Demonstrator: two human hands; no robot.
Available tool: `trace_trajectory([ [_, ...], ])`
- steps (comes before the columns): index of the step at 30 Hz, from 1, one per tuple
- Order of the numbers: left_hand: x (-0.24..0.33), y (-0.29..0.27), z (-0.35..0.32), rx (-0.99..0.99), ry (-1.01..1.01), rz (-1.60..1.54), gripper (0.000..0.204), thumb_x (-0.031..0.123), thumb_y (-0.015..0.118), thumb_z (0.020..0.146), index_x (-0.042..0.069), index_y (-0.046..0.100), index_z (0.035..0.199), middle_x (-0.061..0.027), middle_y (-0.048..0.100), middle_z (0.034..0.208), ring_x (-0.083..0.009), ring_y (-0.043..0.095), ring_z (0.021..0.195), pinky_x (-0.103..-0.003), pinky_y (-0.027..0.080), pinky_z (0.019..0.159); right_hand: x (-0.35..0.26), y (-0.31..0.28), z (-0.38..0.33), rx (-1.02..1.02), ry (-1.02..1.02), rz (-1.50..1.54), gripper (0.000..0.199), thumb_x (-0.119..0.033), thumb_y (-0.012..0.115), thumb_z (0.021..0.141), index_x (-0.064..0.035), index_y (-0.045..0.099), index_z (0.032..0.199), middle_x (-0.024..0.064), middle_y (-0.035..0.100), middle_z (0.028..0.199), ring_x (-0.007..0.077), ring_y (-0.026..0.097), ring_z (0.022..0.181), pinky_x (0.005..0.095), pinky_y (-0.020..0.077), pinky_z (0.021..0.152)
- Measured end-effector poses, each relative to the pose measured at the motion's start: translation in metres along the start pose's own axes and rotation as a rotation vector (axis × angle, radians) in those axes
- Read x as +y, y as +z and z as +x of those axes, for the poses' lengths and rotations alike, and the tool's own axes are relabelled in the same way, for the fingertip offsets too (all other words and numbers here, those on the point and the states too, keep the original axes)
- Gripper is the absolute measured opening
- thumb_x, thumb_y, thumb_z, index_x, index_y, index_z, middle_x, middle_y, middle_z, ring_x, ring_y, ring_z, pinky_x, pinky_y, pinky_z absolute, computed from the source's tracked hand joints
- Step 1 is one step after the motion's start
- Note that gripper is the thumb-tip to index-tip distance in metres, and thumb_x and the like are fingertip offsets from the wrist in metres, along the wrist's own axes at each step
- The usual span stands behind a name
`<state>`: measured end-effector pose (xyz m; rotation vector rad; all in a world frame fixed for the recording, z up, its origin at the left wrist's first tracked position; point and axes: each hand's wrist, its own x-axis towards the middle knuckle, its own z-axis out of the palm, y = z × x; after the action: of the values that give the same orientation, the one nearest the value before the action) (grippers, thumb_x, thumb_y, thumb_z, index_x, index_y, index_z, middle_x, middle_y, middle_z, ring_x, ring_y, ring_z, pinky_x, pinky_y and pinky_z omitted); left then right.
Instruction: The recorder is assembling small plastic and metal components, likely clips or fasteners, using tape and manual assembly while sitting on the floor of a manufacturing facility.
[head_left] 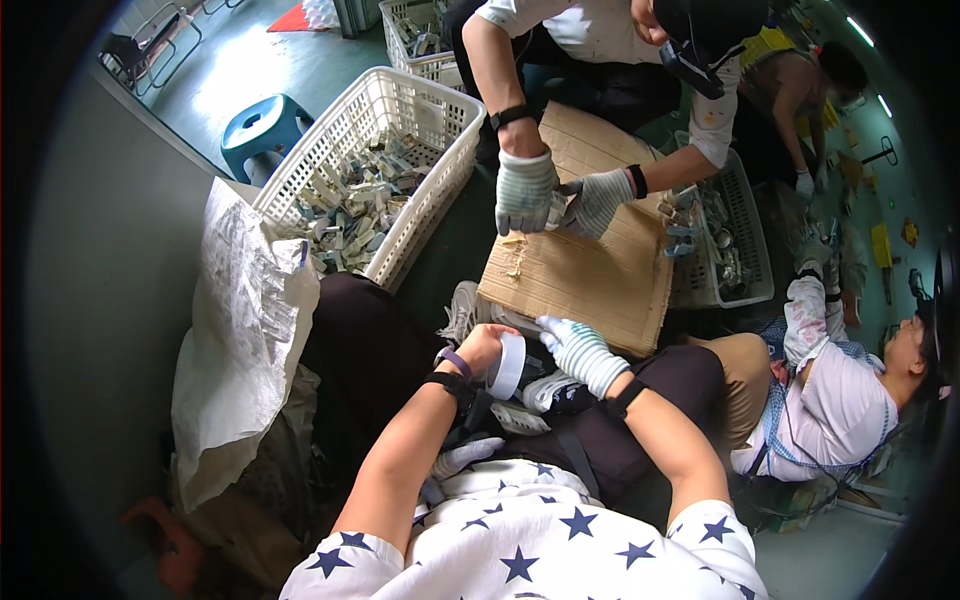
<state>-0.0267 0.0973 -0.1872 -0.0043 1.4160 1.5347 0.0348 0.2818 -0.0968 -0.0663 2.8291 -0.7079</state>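
My bare left hand (481, 346) is closed round the rim of a white ring-shaped roll of tape (509, 366), held above my lap. My right hand (583, 356), in a striped knit glove, is to the right of the roll. Its fingers point left and are drawn together near the cardboard's near edge. What they pinch, if anything, is too small to make out. A loose striped glove (468, 455) lies on my lap. Beyond my hands is a sheet of brown cardboard (590, 270). Over it a co-worker's gloved hands (560, 195) work on a small pale piece.
A white plastic basket (430, 215) of small parts stands at the left, beside a white woven sack (240, 330) and a blue stool (265, 130). Right of the cardboard is a grey basket (758, 250) with parts. Another person (820, 400) sits close on my right.
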Motion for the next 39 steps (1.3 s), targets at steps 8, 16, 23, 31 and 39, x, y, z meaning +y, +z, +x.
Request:
trace_trajectory([
  [8, -0.007, -0.001, 0.004, -0.009, 0.018, -0.027, 0.021, 0.013, 0.065, 0.083, 0.0, 0.065, 0.1, -0.0034, 0.066, 0.083, -0.0107, 0.061, 0.07, -0.026, 0.05, 0.065, -0.013, 0.016, 0.023, -0.153, 0.067, -0.254, 0.029, -0.021, 0.041, 0.09, -0.0024, 0.054, 0.108, 0.019, 0.066, 0.08, 0.0345, 0.065, 0.072, 0.0454, 0.0505, 0.062],
  [16, -0.002, 0.001, 0.003, 0.022, -0.024, -0.003, 0.02, 0.012, 0.064, 0.083, 0.001, 0.066, 0.1, -0.0022, 0.066, 0.082, -0.0096, 0.06, 0.068, -0.025, 0.048, 0.06, -0.028, 0.018, 0.037, -0.305, 0.154, -0.401, 0.047, -0.016, 0.036, 0.09, -0.001, 0.038, 0.135, 0.0181, 0.067, 0.087, 0.0305, 0.067, 0.077, 0.0425, 0.0527, 0.066],
  [23, 0.007, 0.005, -0.003, 0.017, -0.038, -0.018, 0.018, 0.011, 0.064, 0.082, 0.002, 0.067, 0.097, -0.0008, 0.066, 0.079, -0.01, 0.06, 0.065, -0.024, 0.047, 0.057, -0.028, 0.011, 0.043, -0.402, 0.185, -0.325, 0.057, -0.021, 0.041, 0.088, -0.0004, 0.028, 0.14, 0.0221, 0.066, 0.092, 0.0336, 0.066, 0.082, 0.0453, 0.051, 0.072],
  [31, -0.021, -0.001, -0.004, -0.097, -0.015, 0.184, 0.014, 0.009, 0.067, 0.079, 0.001, 0.068, 0.09, -0.0003, 0.065, 0.078, -0.0085, 0.058, 0.067, -0.025, 0.048, 0.061, -0.035, -0.004, 0.042, -0.483, 0.194, -0.286, 0.072, -0.028, 0.049, 0.084, 0.0011, 0.02, 0.142, 0.0243, 0.065, 0.097, 0.0352, 0.065, 0.085, 0.0445, 0.0502, 0.077],
  [39, -0.009, 0.006, -0.017, -0.129, -0.101, 0.168, 0.017, 0.013, 0.066, 0.079, 0.001, 0.069, 0.091, -0.0044, 0.068, 0.082, -0.0125, 0.062, 0.073, -0.027, 0.049, 0.068, -0.023, 0.0, 0.063, -0.409, 0.229, -0.185, 0.085, -0.019, 0.048, 0.078, 0.003, 0.0, 0.143, 0.0306, 0.062, 0.093, 0.0396, 0.064, 0.081, 0.0472, 0.0488, 0.074],
])
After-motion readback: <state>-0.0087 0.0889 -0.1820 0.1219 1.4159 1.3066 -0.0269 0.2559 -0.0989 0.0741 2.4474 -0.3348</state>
